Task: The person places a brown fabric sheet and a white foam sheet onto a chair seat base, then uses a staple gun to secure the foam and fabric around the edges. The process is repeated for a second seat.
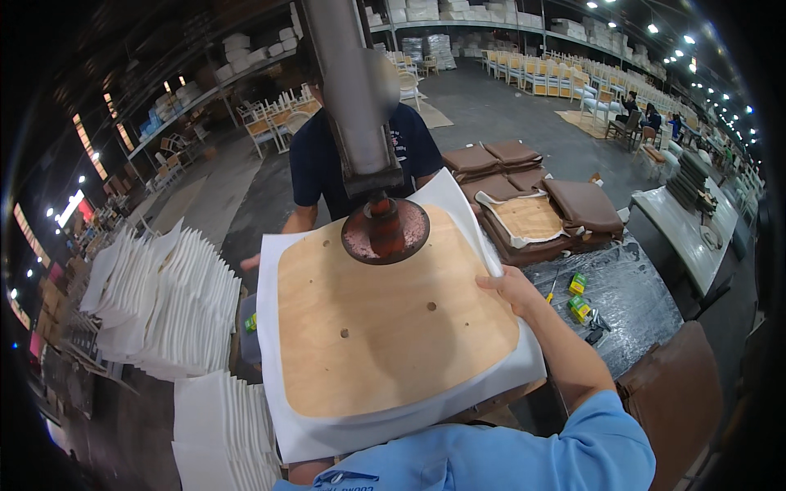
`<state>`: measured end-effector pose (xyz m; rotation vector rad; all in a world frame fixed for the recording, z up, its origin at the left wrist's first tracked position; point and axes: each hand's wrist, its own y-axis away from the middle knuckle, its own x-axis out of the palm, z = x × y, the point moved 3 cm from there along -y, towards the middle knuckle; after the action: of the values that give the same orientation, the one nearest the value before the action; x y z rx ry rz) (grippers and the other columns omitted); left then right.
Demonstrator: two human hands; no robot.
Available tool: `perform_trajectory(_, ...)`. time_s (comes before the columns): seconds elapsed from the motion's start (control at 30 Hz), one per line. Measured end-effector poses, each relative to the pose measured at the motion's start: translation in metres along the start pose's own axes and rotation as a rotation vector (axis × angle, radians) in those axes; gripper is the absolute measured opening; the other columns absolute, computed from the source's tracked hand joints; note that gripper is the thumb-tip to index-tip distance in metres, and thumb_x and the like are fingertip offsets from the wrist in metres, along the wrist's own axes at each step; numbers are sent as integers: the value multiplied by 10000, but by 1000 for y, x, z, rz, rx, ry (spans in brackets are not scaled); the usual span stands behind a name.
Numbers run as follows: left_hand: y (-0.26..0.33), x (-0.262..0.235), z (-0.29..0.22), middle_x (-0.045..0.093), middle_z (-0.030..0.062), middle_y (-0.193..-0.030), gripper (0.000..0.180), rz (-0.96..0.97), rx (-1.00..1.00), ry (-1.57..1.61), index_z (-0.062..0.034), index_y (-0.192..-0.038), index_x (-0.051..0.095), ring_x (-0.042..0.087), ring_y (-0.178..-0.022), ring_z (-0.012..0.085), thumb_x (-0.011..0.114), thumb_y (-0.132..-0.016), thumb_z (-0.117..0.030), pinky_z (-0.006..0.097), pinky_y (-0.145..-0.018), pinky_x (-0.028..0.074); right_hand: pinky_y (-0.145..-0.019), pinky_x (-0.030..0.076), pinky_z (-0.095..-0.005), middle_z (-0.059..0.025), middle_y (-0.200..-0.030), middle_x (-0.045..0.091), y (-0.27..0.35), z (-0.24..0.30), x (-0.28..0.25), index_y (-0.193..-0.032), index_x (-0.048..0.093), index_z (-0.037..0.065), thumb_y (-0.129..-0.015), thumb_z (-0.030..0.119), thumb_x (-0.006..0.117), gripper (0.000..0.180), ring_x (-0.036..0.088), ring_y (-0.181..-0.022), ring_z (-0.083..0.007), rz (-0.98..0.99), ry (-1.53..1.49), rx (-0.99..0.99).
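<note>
My right hand [509, 288] grips the right edge of a white padding sheet [282, 434], its thumb lying on top. On the sheet rests a rounded plywood seat panel [393, 344] with several small holes. A round press plate [413, 233] on a thick metal column [348, 90] stands over the panel's far edge; I cannot tell whether it touches the wood. My left hand is out of sight; a patch of skin shows below the sheet's near edge.
A co-worker in a dark shirt [307, 176] stands beyond the press, one blurred hand left of the sheet. Stacked white sheets [164, 303] stand at left. On the right, a wrapped table [639, 286] holds brown seat cushions [585, 209], small yellow-green boxes [579, 309] and a screwdriver [552, 290].
</note>
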<state>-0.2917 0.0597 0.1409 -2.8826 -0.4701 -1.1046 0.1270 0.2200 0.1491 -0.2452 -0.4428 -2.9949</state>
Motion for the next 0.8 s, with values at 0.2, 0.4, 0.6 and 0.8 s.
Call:
perform_trajectory(0.2,-6,6,-2,663,143,-1476,600,9,-37,21,-46,-1604,479,685,-1287,294,519,-1176,-464,448,-1116,552,-1261,432,-513,-202,-1617,587,54,-34,-53,-1642,466,-13,-1106,702,475,893,590,-1460,-350,449,-721,160)
perform_trajectory(0.4,-12,21,11,662,146,-1476,601,36,-124,74,-37,-1601,477,684,-1289,293,514,-1179,-464,446,-1118,552,-1238,456,-494,-202,-1609,591,92,-104,-62,-1636,481,6,-1085,636,594,845,585,-1464,-340,209,-815,-2)
perform_trajectory(0.6,8,19,2,661,150,-1476,603,8,-175,99,-29,-1598,474,684,-1291,293,509,-1182,-464,445,-1120,551,-1075,566,-410,-144,-1429,695,104,-42,-52,-1561,542,-3,-1093,258,702,559,693,-1264,-231,14,-240,128)
perform_trajectory(0.8,10,-26,20,659,153,-1476,605,-93,-260,106,-20,-1594,472,683,-1293,292,503,-1184,-464,443,-1123,551,-1066,558,-424,-183,-1392,714,87,-44,-48,-1591,514,8,-1115,230,649,542,725,-1215,-269,-97,251,73)
